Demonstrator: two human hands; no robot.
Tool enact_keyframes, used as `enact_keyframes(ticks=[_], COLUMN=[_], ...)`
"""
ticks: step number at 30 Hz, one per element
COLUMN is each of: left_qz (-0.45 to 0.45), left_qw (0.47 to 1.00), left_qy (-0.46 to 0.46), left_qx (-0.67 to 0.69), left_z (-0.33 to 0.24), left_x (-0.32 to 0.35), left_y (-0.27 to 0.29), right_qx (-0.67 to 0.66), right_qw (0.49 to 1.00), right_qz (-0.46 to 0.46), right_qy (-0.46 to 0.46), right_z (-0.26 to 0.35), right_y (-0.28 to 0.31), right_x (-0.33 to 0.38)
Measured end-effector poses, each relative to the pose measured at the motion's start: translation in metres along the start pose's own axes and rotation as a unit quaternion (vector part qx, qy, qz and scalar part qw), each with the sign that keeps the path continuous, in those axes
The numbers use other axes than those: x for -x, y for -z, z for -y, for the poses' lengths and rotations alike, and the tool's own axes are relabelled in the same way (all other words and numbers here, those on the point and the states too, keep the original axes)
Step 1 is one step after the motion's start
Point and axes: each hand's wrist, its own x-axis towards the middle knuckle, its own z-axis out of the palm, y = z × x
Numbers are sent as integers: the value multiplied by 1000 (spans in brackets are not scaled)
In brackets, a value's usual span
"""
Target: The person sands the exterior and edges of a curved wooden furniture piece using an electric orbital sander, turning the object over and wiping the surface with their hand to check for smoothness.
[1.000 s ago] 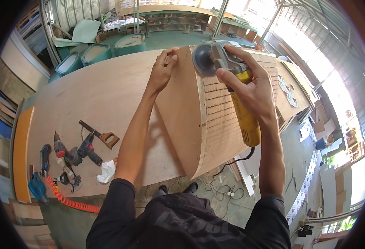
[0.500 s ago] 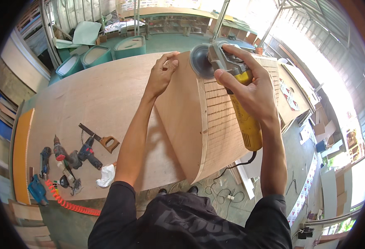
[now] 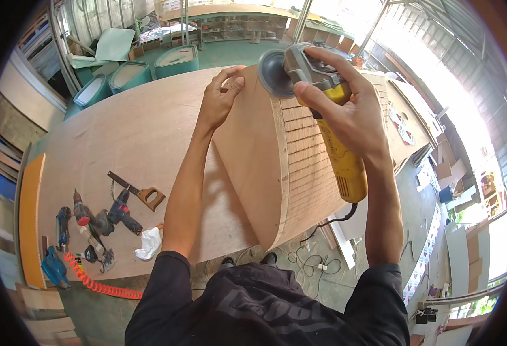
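Observation:
My right hand [image 3: 354,112] is wrapped round a yellow and grey angle grinder [image 3: 343,164]. Its round disc [image 3: 275,74] looks blurred and meets the far edge of a curved plywood piece [image 3: 248,155]. A black cord trails from the grinder's near end. My left hand [image 3: 222,98] grips the far left edge of the plywood piece, thumb on the near face and fingers curled over the rim. Evenly spaced cuts run across the piece's curved right side [image 3: 308,167]. The piece stands on a large wooden tabletop [image 3: 126,115].
On the table's left lie a handsaw [image 3: 144,195], drills [image 3: 121,213], a crumpled white cloth [image 3: 148,243] and a blue power tool [image 3: 54,266] near a coiled orange hose [image 3: 103,288]. Green oval tubs [image 3: 175,62] stand beyond. Loose cable [image 3: 317,265] lies on the floor.
The grinder and my right hand have shifted slightly farther away along the plywood's edge. My left hand still holds the piece. The whole view has tilted a little.

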Motion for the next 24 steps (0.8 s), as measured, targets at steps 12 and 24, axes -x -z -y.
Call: enact_keyframes(ticks=[12,24], left_qz=[-1,1], left_qw=[1000,1000], left_qy=[-7,1], left_qx=[8,22], left_z=[-2,-3], left_x=[-3,-2], left_y=[-1,-4], right_qx=[2,8], right_qw=[1000,999], right_qz=[6,-37], right_qy=[-14,-19], right_z=[2,-10], right_y=[8,23], right_x=[0,8])
